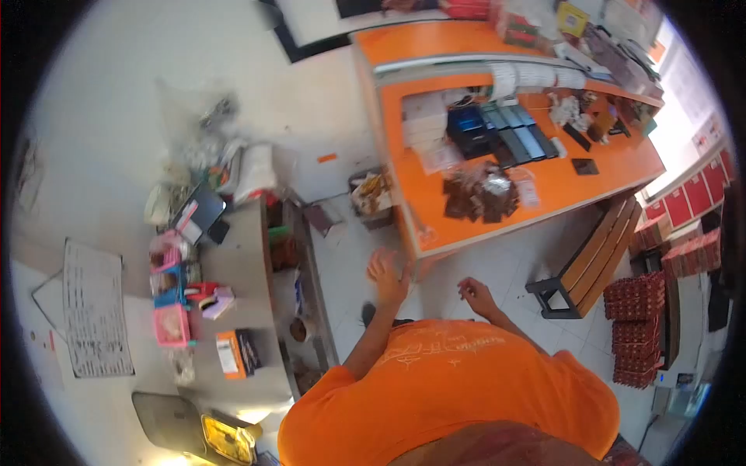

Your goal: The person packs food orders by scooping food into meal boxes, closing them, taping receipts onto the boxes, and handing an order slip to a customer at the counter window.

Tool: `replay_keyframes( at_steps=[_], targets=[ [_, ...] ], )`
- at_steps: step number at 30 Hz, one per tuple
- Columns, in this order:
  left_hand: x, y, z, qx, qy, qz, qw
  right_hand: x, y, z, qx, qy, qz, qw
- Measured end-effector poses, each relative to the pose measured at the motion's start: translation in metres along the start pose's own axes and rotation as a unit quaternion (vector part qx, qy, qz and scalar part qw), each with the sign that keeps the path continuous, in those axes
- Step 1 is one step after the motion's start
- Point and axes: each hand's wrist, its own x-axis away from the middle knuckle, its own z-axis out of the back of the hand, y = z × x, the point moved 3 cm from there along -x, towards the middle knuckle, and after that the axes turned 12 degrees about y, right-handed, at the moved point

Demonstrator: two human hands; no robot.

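My left hand (391, 281) is raised in front of my orange shirt, fingers apart and holding nothing, close to the near corner of the orange desk (443, 233). To the right, my right hand (476, 297) hangs over the white tiled floor with its fingers curled; whether anything is in it is too small to tell. On the desk lie a pile of dark brown and silvery packets (486, 193), several phone-like flat devices (522, 141) and a black box with a blue top (469, 124).
A grey counter (245, 291) with pink baskets (171, 325) runs along the left. A waste bin (373, 198) stands between counter and desk. At the right are a wooden bench (594, 264) and stacked red bundles (636, 330). A whiteboard (97, 307) hangs at far left.
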Motion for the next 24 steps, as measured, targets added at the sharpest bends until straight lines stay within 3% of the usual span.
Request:
replay_keyframes(
  at_steps=[6,12,15,18,21,24],
  targets=[
    [-0.024,0.074,-0.088,0.11,-0.019,-0.052,0.992,-0.008,0.035,0.103,-0.061,0.077,-0.047,0.994],
    [-0.091,0.109,-0.151,0.049,-0.02,-0.076,0.996,-0.098,0.058,0.153,-0.079,0.13,0.008,0.988],
    [-0.138,0.142,-0.185,0.033,0.024,-0.076,0.996,-0.144,0.042,0.196,-0.046,0.116,0.037,0.991],
    [-0.191,0.186,-0.227,0.101,0.057,-0.116,0.987,-0.172,0.026,0.255,-0.035,0.107,0.047,0.993],
    [-0.251,0.246,-0.27,0.136,0.054,-0.174,0.974,-0.213,0.057,0.317,-0.009,0.134,0.054,0.99],
    [-0.305,0.333,-0.284,0.045,0.05,-0.218,0.974,-0.241,0.068,0.368,-0.034,0.158,0.024,0.987]
  ],
)
